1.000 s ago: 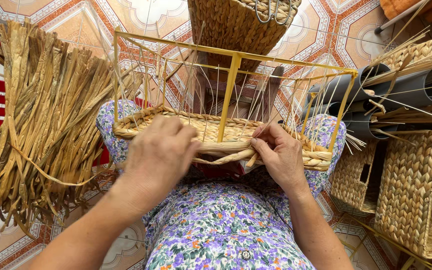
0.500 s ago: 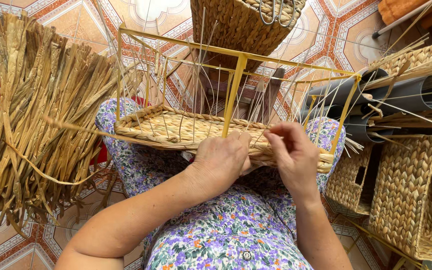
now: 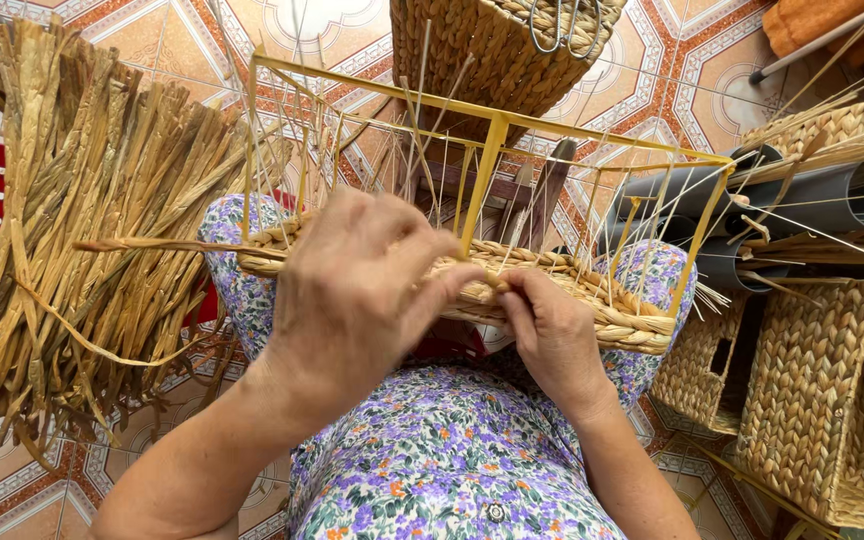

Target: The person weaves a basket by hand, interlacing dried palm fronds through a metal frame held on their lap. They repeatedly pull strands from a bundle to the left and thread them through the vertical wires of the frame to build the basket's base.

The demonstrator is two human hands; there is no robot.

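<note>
Straw strand (image 3: 482, 292) pinched between left hand (image 3: 352, 300) and right hand (image 3: 552, 335), at woven basket rim (image 3: 632, 320).

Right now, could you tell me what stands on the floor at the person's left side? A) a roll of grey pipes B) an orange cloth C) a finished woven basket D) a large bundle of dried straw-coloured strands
D: a large bundle of dried strands stands beside the left hand, while the finished baskets and grey pipes are on the right.

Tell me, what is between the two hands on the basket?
In the head view, the left hand and right hand nearly meet; between their fingertips lies only the woven straw edge of the basket, below a yellow frame bar.
</note>
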